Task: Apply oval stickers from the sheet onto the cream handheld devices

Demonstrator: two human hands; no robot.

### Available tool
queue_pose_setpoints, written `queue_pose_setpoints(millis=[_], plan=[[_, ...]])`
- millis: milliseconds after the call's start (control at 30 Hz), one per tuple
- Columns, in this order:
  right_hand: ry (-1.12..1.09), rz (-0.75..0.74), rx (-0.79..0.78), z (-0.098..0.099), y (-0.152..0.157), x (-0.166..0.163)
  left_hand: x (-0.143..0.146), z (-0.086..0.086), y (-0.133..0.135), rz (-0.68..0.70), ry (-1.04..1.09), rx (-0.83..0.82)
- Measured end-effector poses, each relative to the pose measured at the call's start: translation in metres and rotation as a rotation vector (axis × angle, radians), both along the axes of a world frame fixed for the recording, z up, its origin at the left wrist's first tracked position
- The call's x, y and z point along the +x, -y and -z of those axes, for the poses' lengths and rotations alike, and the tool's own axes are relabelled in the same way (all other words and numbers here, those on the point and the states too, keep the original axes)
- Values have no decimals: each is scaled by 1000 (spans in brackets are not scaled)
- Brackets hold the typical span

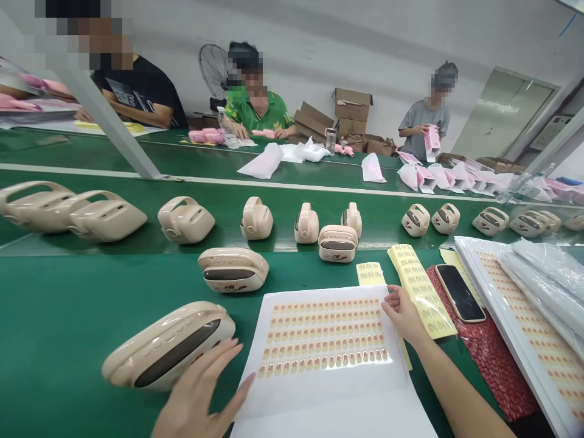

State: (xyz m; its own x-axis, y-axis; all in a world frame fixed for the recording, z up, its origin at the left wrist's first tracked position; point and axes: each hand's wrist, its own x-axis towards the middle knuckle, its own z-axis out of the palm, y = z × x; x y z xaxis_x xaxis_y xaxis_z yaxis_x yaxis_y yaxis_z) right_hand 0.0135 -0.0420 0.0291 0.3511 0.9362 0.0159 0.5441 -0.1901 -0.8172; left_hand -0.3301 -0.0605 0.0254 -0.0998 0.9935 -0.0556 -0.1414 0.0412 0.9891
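Note:
A white sticker sheet (328,359) with rows of small orange labels lies on the green table in front of me. My right hand (404,313) rests on its right edge, fingers curled in a light pinch at the sheet's upper corner. My left hand (205,389) hovers open with fingers spread at the sheet's left edge, beside a beige handheld device (168,347) lying on its side. Two more beige devices (233,269) (337,243) sit farther back on the table.
A row of beige devices (185,219) rides the green conveyor (274,194). Yellow sticker strips (422,289), a phone (459,293) on red cloth and stacked sheets (524,304) lie at right. Three people work across the belt among pink boxes (431,143).

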Motion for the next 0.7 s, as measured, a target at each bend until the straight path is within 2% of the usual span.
queue_pose_setpoints(millis=[67,133,233,333,433,567,633,700], plan=[[15,33,-8,1,-1,1,16,-8,-6,32,-331,14],[13,39,-31,2,-1,2,26,-13,-14,43,-429,-38],[-75,-54,-40,1,-1,2,33,-17,-25,29,-361,-71],[-193,-136,44,-5,-2,2,35,-26,-31,14,-124,-117],[-371,-165,4,-15,-3,5,38,-39,-37,52,54,-183],[-601,-248,-115,-31,-1,12,39,-51,-46,144,63,-119],[-670,-320,-166,-37,1,15,39,-54,-51,217,6,-65],[-709,-353,-194,-42,2,16,40,-56,-54,228,-6,-59]])
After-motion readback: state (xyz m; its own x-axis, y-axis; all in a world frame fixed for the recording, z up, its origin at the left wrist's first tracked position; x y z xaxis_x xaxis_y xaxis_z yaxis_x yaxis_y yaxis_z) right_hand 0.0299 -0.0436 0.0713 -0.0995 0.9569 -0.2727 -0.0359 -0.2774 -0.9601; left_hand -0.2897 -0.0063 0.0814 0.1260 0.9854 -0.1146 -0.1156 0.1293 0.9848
